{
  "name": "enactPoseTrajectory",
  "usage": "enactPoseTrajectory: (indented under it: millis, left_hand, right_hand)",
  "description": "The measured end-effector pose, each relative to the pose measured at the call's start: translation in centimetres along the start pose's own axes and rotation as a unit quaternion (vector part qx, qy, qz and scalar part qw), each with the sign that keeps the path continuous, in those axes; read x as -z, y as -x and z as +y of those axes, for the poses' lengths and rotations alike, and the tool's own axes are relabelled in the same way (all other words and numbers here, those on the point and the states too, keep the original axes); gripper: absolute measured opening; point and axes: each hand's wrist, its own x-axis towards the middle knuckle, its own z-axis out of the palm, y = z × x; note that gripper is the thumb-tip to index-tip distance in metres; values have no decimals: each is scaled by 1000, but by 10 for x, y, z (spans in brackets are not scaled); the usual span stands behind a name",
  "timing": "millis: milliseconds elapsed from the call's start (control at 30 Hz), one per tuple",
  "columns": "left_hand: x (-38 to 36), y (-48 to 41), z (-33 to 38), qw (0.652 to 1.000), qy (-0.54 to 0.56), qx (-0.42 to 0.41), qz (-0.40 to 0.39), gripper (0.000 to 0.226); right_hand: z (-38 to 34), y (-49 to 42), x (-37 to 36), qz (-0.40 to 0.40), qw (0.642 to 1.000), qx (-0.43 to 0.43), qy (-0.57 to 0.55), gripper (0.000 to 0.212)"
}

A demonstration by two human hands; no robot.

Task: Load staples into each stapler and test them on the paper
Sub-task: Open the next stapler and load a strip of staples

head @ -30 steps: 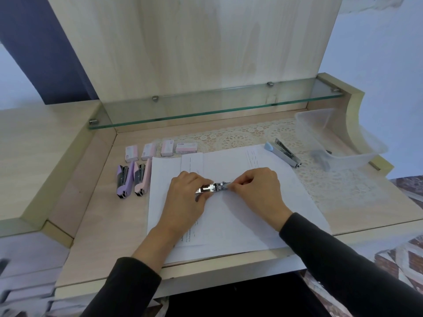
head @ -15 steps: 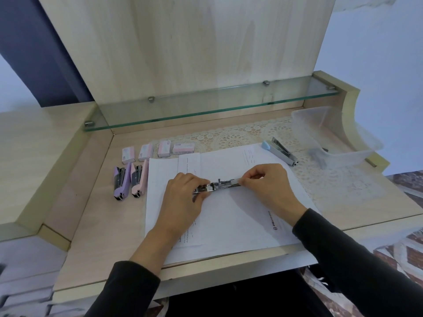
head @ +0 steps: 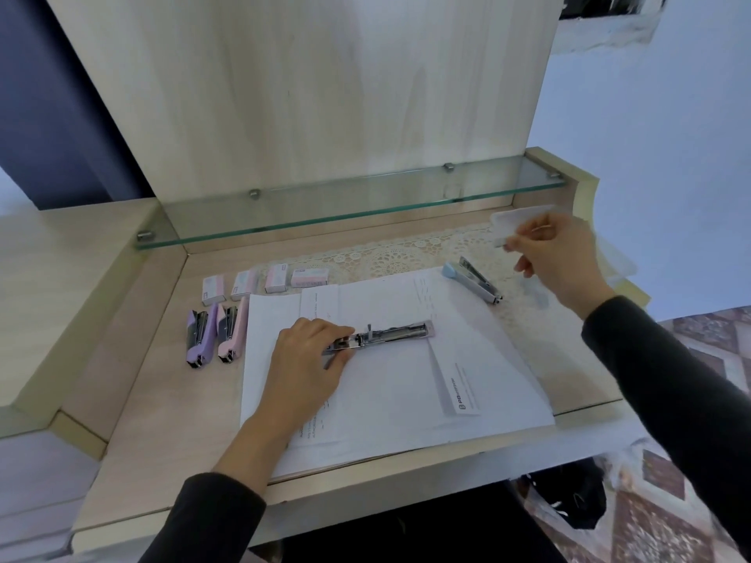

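One stapler (head: 382,334) lies opened on the paper (head: 406,379), left hand (head: 304,359) clamped on its base; right hand (head: 556,258) at 2 o'clock pinches something small (blurred, staples probably). Next: seat it in the channel.

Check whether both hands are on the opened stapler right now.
No, only the left hand holds the opened stapler; the right hand is raised apart.

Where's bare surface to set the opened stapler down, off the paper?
Free: the wood strip left of the purple stapler, and the front-left corner between the paper and desk edge. Also lace mat behind the paper, between staple boxes and blue stapler. Crowded: back-left, boxes, purple and pink stapler; far right, where the right hand works.
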Motion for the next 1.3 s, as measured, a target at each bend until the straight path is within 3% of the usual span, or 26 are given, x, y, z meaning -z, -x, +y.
enactPoseTrajectory:
  millis: [133, 400, 800, 1000, 1133, 1300]
  left_hand:
    - [0, 0, 0, 1000, -2, -7, 0, 25]
    - [0, 0, 1, 1000, -6, -4, 1, 25]
    - [-1, 0, 1, 1000, 3, -2, 9, 24]
    - [-2, 0, 1, 1000, 19, 0, 18, 23]
    - [0, -1, 3, 1000, 26, 3, 16, 22]
    - [4, -1, 4, 999, 33, 8, 24, 25]
  right_hand:
    - [5, -27, 26, 48, 997, 2, 64, 11]
    - [30, -35, 48, 2, 976, -24, 215, 9]
    - [14, -26, 38, 1, 985, 35, 167, 7]
    - [-15, 13, 2, -132, 963, 122, 200, 3]
    - [-15, 44, -32, -250, 920, 190, 237, 24]
    - [1, 60, -59, -294, 909, 187, 230, 32]
